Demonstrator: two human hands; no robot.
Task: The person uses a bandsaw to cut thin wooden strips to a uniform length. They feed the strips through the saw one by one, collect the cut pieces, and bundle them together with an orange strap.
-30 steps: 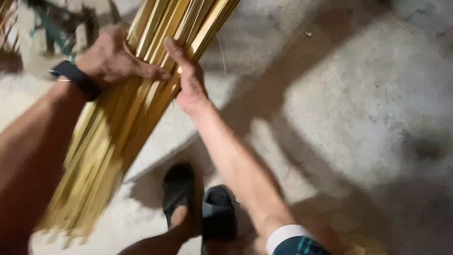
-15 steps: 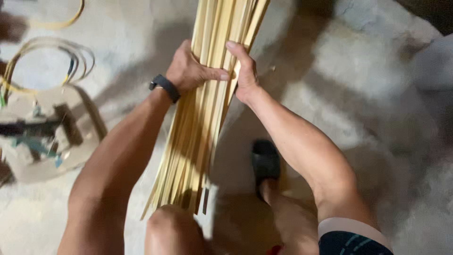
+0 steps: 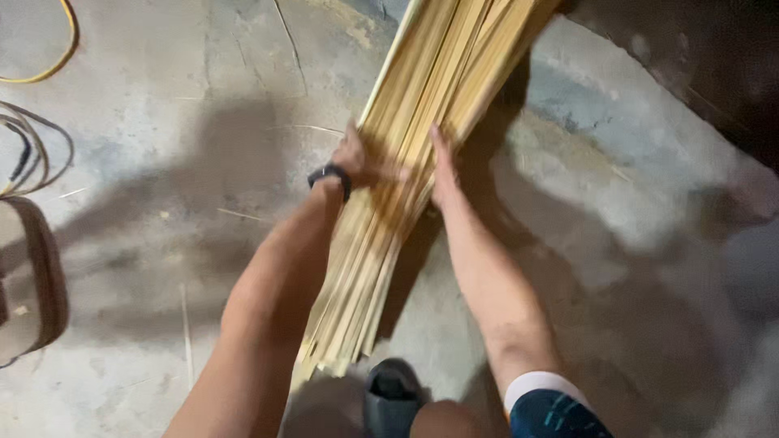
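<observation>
A thick bundle of long, thin yellow bamboo strips runs from the top right down to the floor near my foot. My left hand, with a dark watch at the wrist, clasps the bundle from its left side. On the opposite side my right hand presses flat against the strips, fingers pointing up along them. The lower ends of the strips splay out by my knee. The upper ends leave the frame.
Rough grey concrete floor with a few loose slivers. A dark sandal on my foot sits at the bottom centre. Yellow and dark cables curl at the left edge, beside a brown curved object.
The view has swung left to right across the floor. The bundle now leans toward the top right, and both hands stay clasped around it mid-length.
</observation>
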